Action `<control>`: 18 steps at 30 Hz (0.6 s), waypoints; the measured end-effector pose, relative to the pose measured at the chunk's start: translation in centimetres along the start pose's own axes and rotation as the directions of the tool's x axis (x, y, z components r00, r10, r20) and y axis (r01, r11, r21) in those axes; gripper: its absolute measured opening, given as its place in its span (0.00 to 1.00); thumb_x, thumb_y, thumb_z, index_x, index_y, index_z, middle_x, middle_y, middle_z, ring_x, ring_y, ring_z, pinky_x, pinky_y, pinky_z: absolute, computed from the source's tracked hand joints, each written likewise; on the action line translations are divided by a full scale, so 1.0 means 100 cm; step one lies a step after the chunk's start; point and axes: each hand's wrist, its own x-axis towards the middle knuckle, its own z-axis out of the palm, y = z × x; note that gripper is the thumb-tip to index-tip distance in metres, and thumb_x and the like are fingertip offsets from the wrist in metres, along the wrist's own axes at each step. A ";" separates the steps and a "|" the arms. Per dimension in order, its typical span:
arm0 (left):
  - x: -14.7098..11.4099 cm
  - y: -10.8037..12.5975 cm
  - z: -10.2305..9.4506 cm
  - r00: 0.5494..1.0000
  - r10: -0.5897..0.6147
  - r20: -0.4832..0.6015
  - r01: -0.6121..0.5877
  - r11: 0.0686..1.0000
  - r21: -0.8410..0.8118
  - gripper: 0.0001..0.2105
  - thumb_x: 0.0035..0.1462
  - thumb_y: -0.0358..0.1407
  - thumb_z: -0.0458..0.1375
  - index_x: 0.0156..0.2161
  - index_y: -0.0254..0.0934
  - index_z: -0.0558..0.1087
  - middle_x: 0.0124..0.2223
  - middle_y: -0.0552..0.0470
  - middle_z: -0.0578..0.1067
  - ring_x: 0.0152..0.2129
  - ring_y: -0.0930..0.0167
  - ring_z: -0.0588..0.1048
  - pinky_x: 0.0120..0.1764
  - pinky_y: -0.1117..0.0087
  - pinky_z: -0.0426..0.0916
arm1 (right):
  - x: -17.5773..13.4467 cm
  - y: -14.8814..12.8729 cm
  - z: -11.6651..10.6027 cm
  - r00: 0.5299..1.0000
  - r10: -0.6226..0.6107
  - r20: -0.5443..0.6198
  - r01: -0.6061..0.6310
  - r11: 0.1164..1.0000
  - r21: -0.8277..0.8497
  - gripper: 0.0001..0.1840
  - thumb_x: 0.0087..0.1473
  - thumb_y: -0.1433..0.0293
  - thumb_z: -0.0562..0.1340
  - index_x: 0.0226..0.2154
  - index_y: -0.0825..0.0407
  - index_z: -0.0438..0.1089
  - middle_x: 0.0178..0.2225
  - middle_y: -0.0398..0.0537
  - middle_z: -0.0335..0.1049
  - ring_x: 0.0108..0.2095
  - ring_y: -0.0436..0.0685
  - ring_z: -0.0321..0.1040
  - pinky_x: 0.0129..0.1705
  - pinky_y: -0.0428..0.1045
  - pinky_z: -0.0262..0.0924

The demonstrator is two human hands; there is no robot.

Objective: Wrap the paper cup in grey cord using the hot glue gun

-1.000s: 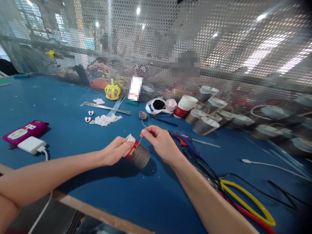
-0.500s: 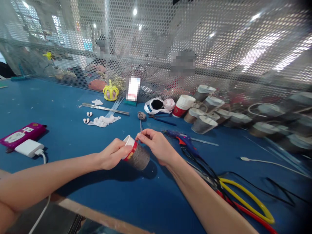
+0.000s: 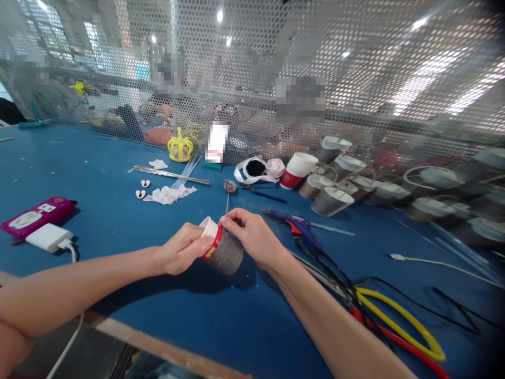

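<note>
My left hand grips a paper cup by its white rim, with the thumb along the side. The cup lies tilted, its mouth facing up and left. Grey yarn is wound round the lower part, and a red printed band shows between yarn and rim. At the band, my right hand pinches the grey yarn against the cup. That strand runs back to a small grey yarn ball on the table. The fingertips of the right hand partly hide where the strand meets the cup.
A blue glue gun and yellow-handled tool lie right of my hands. Stacked paper cups and several yarn-wrapped cups stand behind. Pliers lie near the yarn ball. A purple power strip sits left, before a perforated metal screen.
My right fingertips have shifted slightly along the cup's band, and the strand to the yarn ball looks straighter. My left hand keeps its hold on the cup.
</note>
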 end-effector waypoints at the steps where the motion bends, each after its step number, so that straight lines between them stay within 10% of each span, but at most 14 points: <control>1: 0.000 0.001 0.000 1.000 0.002 0.006 -0.002 1.000 0.013 0.18 0.57 0.37 0.39 0.17 0.35 0.50 0.17 0.57 0.54 0.16 0.78 0.52 0.22 0.74 0.50 | -0.001 0.000 0.000 1.000 0.001 -0.001 -0.001 1.000 0.002 0.10 0.45 0.64 0.58 0.21 0.53 0.62 0.21 0.39 0.60 0.23 0.48 0.55 0.27 0.46 0.51; 11: 0.001 0.002 -0.004 0.943 0.323 0.087 -0.333 0.927 0.174 0.14 0.56 0.30 0.39 0.20 0.36 0.56 0.20 0.52 0.62 0.19 0.74 0.58 0.27 0.71 0.56 | 0.001 -0.001 -0.004 0.996 0.081 0.043 -0.084 0.993 0.079 0.16 0.48 0.57 0.56 0.27 0.54 0.68 0.29 0.47 0.69 0.31 0.52 0.64 0.34 0.48 0.57; 18: 0.006 0.004 -0.007 0.903 0.402 0.155 -0.430 0.856 0.288 0.13 0.56 0.30 0.38 0.23 0.35 0.58 0.23 0.49 0.65 0.23 0.72 0.59 0.33 0.68 0.59 | -0.004 -0.005 -0.021 0.913 0.159 0.376 -0.238 0.956 0.174 0.28 0.51 0.50 0.48 0.31 0.54 0.72 0.30 0.49 0.72 0.31 0.54 0.67 0.35 0.51 0.59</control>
